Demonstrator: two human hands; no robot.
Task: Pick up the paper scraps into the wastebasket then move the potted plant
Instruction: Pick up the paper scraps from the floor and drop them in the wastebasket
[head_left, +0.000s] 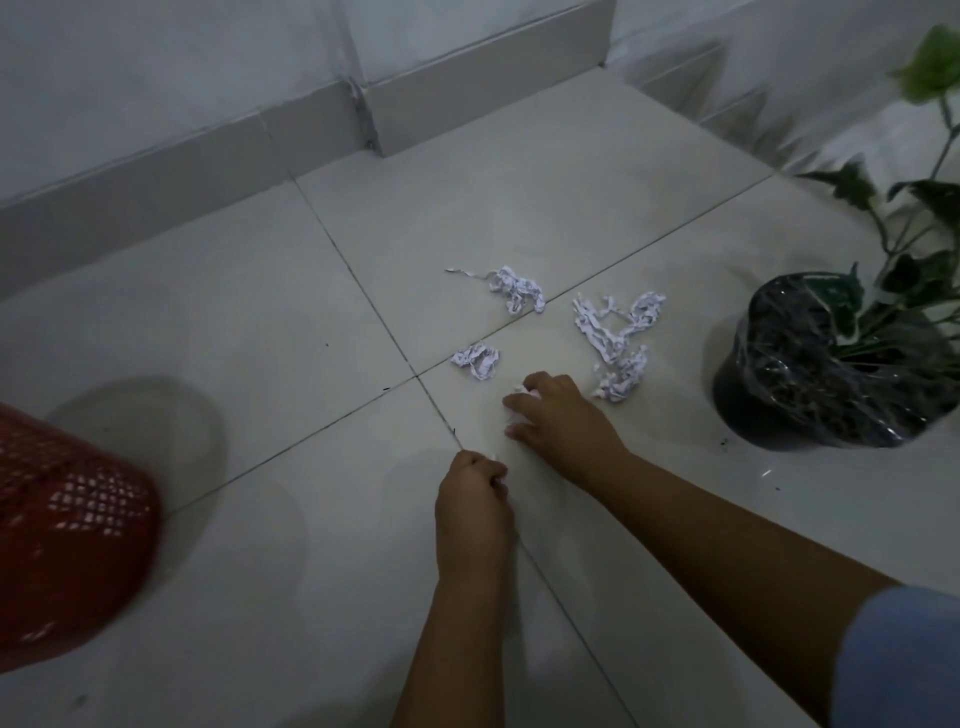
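Note:
Crumpled white paper scraps lie on the pale tiled floor: one small scrap (477, 360) just beyond my right hand, one (514, 287) farther back, and a larger torn cluster (618, 338) to the right. My right hand (558, 415) rests on the floor with fingers curled over a small white scrap, mostly hidden. My left hand (474, 499) is closed, a bit of white paper peeking out at its fingertips. The red mesh wastebasket (67, 540) stands at the left edge. The potted plant (831, 358), in a dark pot wrapped in clear plastic, stands at the right.
A wall with a grey skirting board (208, 156) runs along the back and turns a corner behind the plant. Green leaves (930, 67) reach up at the right edge. Small dark specks of soil dot the floor near the pot.

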